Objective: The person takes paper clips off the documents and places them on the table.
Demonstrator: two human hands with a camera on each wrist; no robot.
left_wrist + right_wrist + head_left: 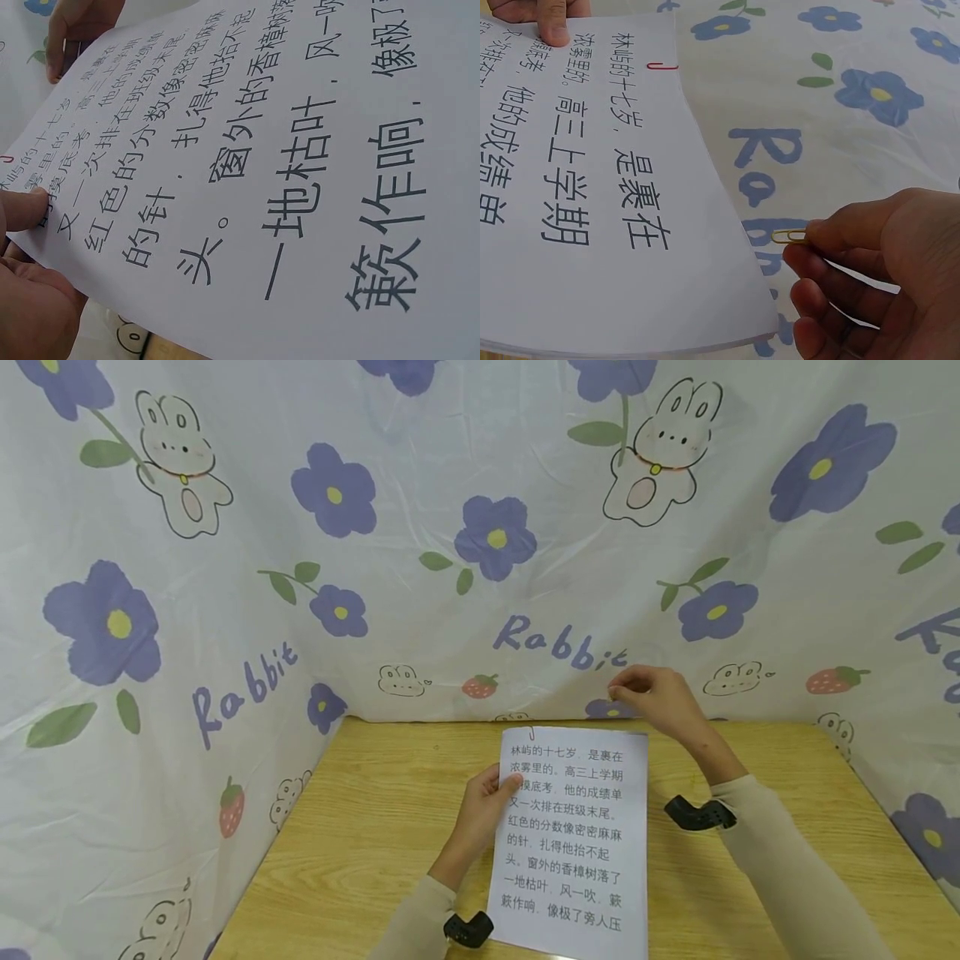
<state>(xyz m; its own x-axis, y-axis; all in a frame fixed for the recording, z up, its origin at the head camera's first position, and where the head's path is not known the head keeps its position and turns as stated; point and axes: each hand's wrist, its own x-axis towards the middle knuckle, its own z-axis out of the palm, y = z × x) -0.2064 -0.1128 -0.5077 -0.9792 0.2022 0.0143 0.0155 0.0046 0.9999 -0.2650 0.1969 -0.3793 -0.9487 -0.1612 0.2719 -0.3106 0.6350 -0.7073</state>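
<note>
My left hand [483,806] grips the left edge of a stack of printed paper sheets [577,843], thumb on the front and fingers behind. A red paper clip [661,67] sits on the top edge of the sheets, near the corner by that hand. Between thumb and forefinger, my right hand [885,262] pinches a yellow paper clip [789,236]. In the right wrist view the clip points toward the top edge of the sheets, a small gap away. The head view has the right hand [660,697] raised above the sheets' upper right corner.
Beneath the sheets lies a wood-grain table [360,827]. A white cloth [420,460] printed with purple flowers, rabbits and lettering hangs behind it and along the sides. Each wrist carries a black strap-like device [697,814].
</note>
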